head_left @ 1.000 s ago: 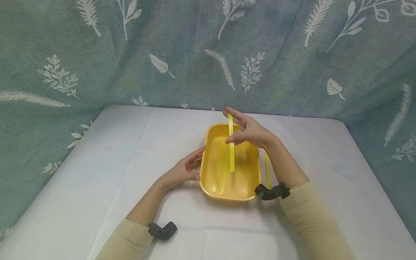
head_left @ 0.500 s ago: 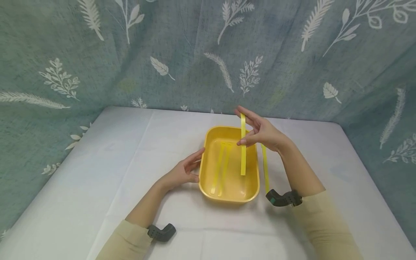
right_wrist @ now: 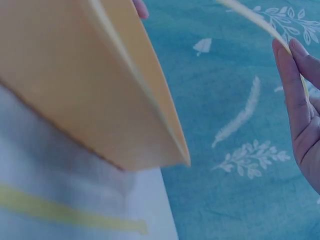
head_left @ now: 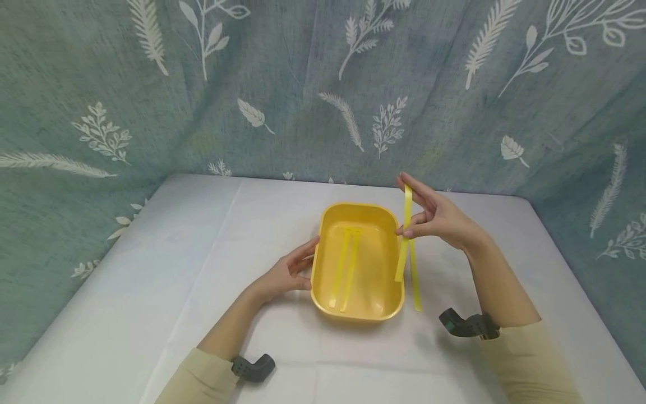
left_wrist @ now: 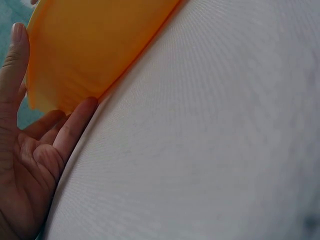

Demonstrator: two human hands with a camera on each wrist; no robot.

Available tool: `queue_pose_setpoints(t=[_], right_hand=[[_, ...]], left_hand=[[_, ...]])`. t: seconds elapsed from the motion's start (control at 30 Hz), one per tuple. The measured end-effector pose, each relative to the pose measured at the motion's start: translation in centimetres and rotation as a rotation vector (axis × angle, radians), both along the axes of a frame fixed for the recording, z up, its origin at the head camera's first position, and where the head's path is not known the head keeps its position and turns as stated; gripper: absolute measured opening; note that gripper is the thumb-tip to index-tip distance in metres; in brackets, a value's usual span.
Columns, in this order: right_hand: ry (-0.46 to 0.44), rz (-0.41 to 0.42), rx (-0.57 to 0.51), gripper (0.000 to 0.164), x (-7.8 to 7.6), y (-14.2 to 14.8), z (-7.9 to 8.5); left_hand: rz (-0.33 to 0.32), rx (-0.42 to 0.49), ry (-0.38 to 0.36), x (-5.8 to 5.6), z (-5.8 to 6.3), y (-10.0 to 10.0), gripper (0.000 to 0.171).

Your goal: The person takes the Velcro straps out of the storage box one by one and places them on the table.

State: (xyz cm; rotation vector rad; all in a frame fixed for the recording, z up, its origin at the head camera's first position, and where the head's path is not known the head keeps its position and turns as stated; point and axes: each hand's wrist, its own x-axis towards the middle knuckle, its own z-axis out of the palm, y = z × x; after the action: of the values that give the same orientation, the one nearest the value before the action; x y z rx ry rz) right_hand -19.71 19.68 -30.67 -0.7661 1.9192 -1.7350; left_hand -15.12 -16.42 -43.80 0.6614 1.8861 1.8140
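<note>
A yellow plastic basin (head_left: pixel 375 269) sits on the white-covered table. My left hand (head_left: pixel 282 272) rests against its left side, fingers extended along the outer wall; in the left wrist view the fingertips touch the basin (left_wrist: pixel 95 45). With thumb and fingers, my right hand (head_left: pixel 441 219) pinches a thin yellow strip (head_left: pixel 407 202) above the basin's right edge, its lower end hanging down over the rim. Two similar strips (head_left: pixel 339 269) lie side by side inside the basin. Another yellow strip (head_left: pixel 415 286) lies on the table just right of the basin.
A white cloth (head_left: pixel 176 314) covers the table. Behind it hangs a blue-green curtain (head_left: pixel 292 134) with white leaf prints. Dark wrist devices (head_left: pixel 254 368) are worn on both forearms.
My right hand has moved right with the pinched strip, from over the basin's middle to its right edge. The left hand stays at the basin's left side.
</note>
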Motion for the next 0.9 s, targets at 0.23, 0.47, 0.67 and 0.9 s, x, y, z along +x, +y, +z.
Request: queue_pose_setpoints(t=[0.23,0.47,0.67,0.9], right_hand=[[0.014,-0.063,0.035,0.103,1.1,2.6,-0.4],[0.039,-0.094,0.069,0.104,1.6,4.5,-1.1],[0.017,-0.150,0.156,0.104,2.2,6.0,-2.2],[-0.033,-0.145,0.174,0.106,3.0,7.2,-4.2]], left_hand=[[-0.014,0.005,-0.007,0.0,-0.2,0.2,0.100],[-0.001,-0.003,0.002,-0.1,-0.1,0.0,0.096],[0.013,-0.028,0.007,-0.4,0.0,0.0,0.093],[0.009,-0.030,0.002,-0.4,-0.2,-0.1,0.094]])
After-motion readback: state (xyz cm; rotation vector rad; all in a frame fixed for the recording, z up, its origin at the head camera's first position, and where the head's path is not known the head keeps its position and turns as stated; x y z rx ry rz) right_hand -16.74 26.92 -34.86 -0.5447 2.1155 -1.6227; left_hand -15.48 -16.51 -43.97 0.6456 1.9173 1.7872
